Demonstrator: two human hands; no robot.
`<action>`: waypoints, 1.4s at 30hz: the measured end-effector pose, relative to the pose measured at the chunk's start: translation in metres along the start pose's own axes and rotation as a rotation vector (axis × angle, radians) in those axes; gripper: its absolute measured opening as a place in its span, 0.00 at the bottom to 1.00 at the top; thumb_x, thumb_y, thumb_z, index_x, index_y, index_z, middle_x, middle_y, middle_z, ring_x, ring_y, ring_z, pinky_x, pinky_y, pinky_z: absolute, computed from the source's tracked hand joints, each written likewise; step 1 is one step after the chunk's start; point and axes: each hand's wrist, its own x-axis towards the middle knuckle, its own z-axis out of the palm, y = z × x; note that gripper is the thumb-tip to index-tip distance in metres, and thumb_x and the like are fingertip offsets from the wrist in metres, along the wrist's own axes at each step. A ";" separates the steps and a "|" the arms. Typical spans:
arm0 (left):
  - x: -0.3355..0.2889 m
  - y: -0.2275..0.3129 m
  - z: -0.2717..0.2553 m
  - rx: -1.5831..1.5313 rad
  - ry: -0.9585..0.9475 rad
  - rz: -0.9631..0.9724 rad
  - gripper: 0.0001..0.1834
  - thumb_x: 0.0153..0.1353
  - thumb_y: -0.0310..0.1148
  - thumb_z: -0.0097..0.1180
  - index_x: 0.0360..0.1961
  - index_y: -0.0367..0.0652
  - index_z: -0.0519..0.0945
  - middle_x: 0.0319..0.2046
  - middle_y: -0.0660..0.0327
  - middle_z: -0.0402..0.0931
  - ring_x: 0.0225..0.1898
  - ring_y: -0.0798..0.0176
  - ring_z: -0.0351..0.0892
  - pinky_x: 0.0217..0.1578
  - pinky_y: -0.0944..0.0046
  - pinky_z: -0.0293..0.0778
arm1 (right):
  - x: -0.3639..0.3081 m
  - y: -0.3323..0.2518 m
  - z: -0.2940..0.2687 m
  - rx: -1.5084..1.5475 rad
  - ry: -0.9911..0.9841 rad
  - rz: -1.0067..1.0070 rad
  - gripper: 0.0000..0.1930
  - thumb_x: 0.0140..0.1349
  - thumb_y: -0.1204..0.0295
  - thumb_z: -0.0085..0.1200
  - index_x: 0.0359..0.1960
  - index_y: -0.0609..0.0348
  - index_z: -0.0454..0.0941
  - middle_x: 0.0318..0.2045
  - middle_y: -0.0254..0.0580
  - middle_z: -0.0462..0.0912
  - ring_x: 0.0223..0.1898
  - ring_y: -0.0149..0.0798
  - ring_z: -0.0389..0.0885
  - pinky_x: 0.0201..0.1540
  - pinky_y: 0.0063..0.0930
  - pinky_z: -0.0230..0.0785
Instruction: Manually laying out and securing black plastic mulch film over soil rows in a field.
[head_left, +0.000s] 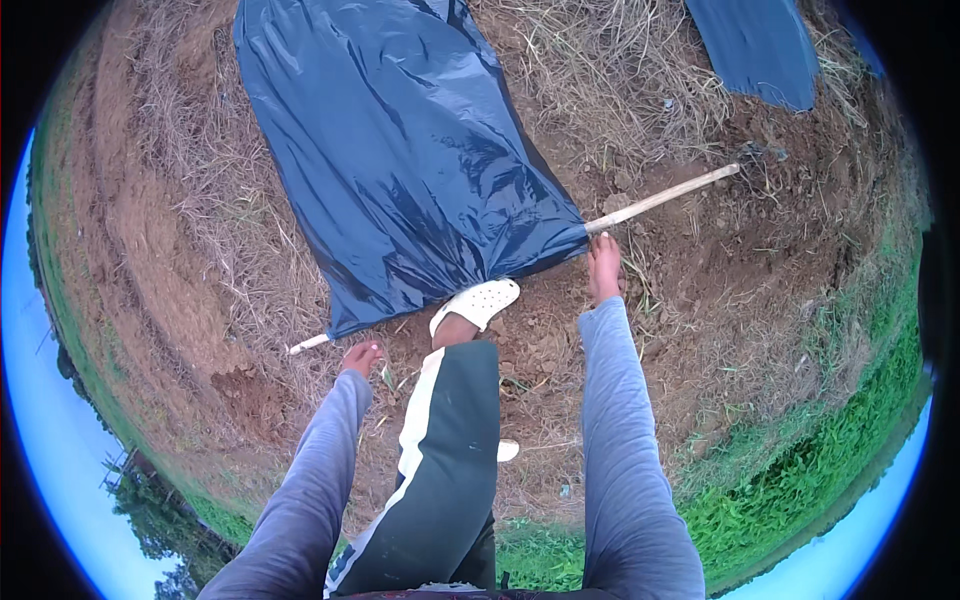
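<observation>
A long sheet of shiny black plastic film (pixel 400 150) lies stretched away from me, its near edge bunched in the middle. A pale wooden stick (pixel 665 198) runs under or inside that near edge and sticks out at both sides, further on the right. My left hand (pixel 362 357) hovers just below the left corner of the film, holding nothing I can see, fingers loosely apart. My right hand (pixel 605 268) reaches toward the right corner, fingers extended, its tips close to the stick; I cannot tell if they touch. My foot in a white clog (pixel 478 303) presses at the film's near edge.
Bare brown soil (pixel 740 260) and dry straw (pixel 620 70) surround the film. A second dark plastic strip (pixel 757 50) lies at the far right. Green plants (pixel 800 490) grow at the near right. My other white clog (pixel 508 451) is behind the first.
</observation>
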 end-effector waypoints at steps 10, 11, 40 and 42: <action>-0.007 0.011 -0.008 -0.400 0.267 -0.444 0.22 0.62 0.54 0.55 0.50 0.53 0.73 0.40 0.66 0.80 0.35 0.66 0.78 0.28 0.58 0.69 | -0.050 -0.040 0.086 -0.400 0.546 -0.068 0.33 0.70 0.48 0.40 0.36 0.79 0.73 0.29 0.58 0.81 0.31 0.50 0.80 0.34 0.42 0.70; -0.007 0.007 -0.007 -0.424 0.266 -0.469 0.22 0.62 0.54 0.55 0.50 0.53 0.73 0.40 0.66 0.80 0.35 0.66 0.78 0.28 0.58 0.69 | -0.054 -0.042 0.085 -0.433 0.540 -0.078 0.33 0.70 0.48 0.40 0.36 0.79 0.73 0.29 0.58 0.81 0.31 0.50 0.80 0.34 0.42 0.70; -0.108 -0.029 0.093 -0.967 0.277 -0.074 0.54 0.57 0.70 0.46 0.71 0.43 0.42 0.62 0.46 0.62 0.63 0.48 0.64 0.63 0.48 0.62 | -0.099 -0.234 0.078 -0.014 0.162 -0.587 0.23 0.71 0.60 0.39 0.46 0.77 0.61 0.33 0.56 0.78 0.27 0.41 0.79 0.36 0.35 0.71; -0.099 -0.016 0.104 -1.166 0.283 -0.185 0.58 0.55 0.72 0.47 0.71 0.43 0.40 0.63 0.46 0.60 0.64 0.46 0.61 0.64 0.46 0.60 | -0.084 -0.268 0.017 -0.070 0.322 -0.517 0.22 0.69 0.60 0.41 0.41 0.77 0.67 0.32 0.54 0.78 0.30 0.43 0.79 0.36 0.36 0.71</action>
